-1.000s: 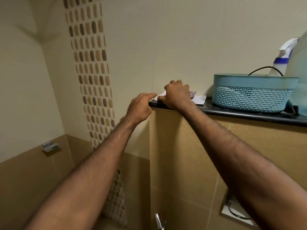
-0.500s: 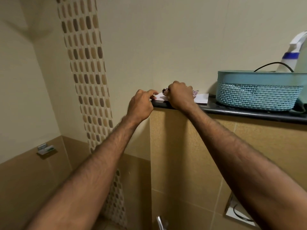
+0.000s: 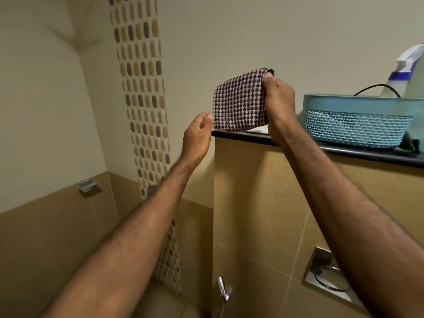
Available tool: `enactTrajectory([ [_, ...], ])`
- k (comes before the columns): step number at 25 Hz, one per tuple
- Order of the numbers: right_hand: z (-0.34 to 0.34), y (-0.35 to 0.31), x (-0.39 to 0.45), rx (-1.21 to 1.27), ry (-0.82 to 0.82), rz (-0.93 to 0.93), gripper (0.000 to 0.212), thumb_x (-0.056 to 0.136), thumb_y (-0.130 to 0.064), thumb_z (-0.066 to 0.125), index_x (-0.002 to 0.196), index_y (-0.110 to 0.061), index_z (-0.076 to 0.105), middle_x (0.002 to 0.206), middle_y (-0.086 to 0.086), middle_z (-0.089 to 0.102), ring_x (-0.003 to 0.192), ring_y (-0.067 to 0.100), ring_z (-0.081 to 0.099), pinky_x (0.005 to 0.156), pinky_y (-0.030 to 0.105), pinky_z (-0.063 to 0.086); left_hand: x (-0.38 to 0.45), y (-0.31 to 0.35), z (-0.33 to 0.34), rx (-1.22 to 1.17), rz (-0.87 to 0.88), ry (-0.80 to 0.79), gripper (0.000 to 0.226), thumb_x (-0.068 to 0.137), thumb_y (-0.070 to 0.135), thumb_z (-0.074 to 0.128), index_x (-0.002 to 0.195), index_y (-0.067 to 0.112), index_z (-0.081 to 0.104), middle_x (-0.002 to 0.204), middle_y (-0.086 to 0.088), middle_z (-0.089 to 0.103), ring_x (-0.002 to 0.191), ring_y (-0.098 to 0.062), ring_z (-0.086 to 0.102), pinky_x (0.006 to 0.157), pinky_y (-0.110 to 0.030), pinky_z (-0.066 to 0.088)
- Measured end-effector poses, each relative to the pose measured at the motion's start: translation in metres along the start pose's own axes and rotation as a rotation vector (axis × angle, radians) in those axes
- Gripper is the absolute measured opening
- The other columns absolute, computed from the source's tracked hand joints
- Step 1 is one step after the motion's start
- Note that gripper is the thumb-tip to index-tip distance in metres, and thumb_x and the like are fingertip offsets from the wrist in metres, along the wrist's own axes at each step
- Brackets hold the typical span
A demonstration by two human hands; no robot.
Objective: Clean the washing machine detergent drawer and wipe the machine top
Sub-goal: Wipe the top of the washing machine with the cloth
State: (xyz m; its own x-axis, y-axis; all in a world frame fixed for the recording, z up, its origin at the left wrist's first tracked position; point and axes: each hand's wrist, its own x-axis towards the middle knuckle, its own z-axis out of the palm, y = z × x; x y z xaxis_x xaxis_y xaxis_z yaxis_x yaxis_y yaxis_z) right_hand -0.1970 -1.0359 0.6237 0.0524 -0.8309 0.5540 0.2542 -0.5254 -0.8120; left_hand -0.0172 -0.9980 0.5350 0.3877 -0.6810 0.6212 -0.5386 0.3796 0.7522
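Pinched between thumb and fingers, the right hand holds a folded checked cloth by its upper right corner, so the cloth hangs down to the left of the hand, lifted clear above the near left end of a dark ledge. Its weave is a coarse waffle of small dark and pale squares, and the folded shape is roughly rectangular with a rounded top edge. Just left of the cloth's lower corner, the left hand is raised with loosely curved fingers, holding nothing; whether its fingertips touch the fabric cannot be told. On the smooth, glossy ledge, right of the right hand, stands a pale blue plastic basket with a lattice wall and a solid rim. A white spray bottle with a blue band rises behind it. Some white paper lies flat under the cloth.
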Motion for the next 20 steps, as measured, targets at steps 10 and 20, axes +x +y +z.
enactTrajectory([
  [10,0.018,0.068,-0.252,0.393,-0.535,0.798,0.055,0.106,-0.048,0.045,0.129,-0.002,0.066,0.116,0.014,0.076,0.109,0.027,0.073,0.089,0.035,0.059,-0.258,-0.028,-0.091,-0.403,-0.592,0.126,0.040,0.103,0.029,0.061,0.133,0.003,0.062,0.128,-0.012,0.071,0.115,-0.022,0.067,0.103,-0.037,0.054],
  [20,0.014,0.122,-0.542,0.214,-1.127,1.560,0.051,0.092,-0.015,0.076,0.135,0.005,0.058,0.124,0.026,0.069,0.109,0.040,0.068,0.102,0.053,0.052,-0.549,-0.036,-0.209,0.359,-0.593,-0.150,0.035,0.103,0.049,0.053,0.120,0.028,0.074,0.119,0.011,0.074,0.109,0.000,0.067,0.096,-0.023,0.049],
])
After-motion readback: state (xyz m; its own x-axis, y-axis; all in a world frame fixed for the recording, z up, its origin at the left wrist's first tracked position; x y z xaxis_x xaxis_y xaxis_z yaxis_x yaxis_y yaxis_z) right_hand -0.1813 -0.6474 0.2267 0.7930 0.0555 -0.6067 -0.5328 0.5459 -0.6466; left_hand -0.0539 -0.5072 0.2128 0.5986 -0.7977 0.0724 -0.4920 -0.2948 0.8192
